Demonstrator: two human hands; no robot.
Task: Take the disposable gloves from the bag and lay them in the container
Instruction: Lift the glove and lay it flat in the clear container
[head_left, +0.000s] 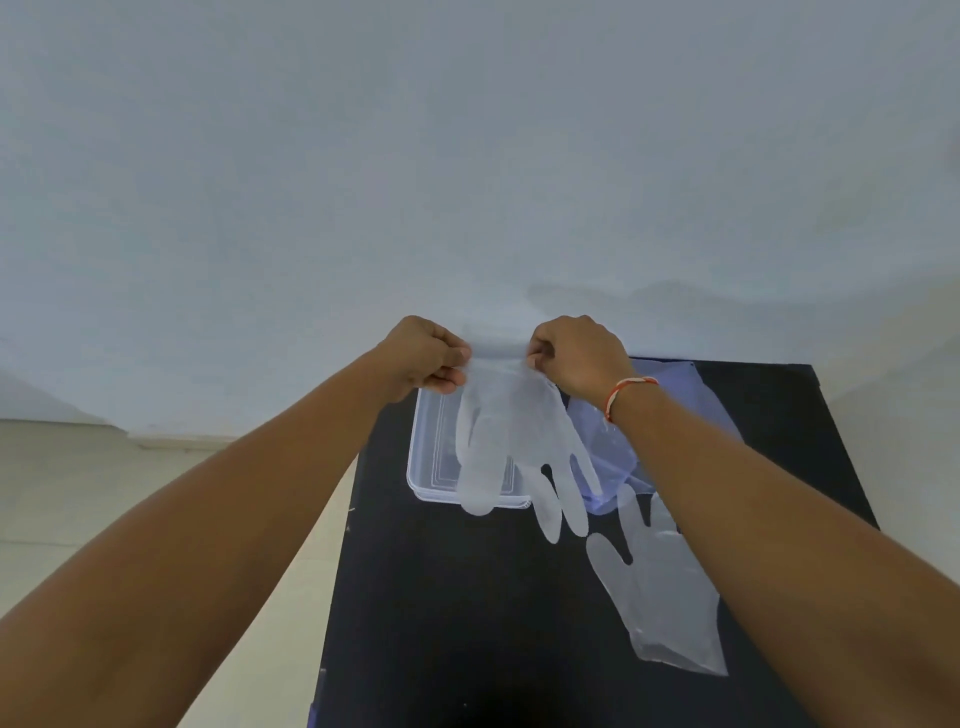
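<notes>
Black table (457, 597) under everything, pale wall behind at 12 o'clock, cream floor at 9. Clear container (434, 457) centre, bag (608, 447) at its 3 o'clock, spare glove (660, 587) flat at 5. Held glove (514, 431) hanging, cuff pinched by left hand (428, 358) and right hand (576, 358). Likely to drape over the container rim, film being limp.

Translucent white gloves (511, 431), clear container (434, 457), black table (467, 597), red-white bracelet (626, 391)

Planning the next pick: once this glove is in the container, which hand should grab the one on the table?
Probably the right hand: the loose glove lies under the right forearm, while the left hand is beyond the container.
</notes>
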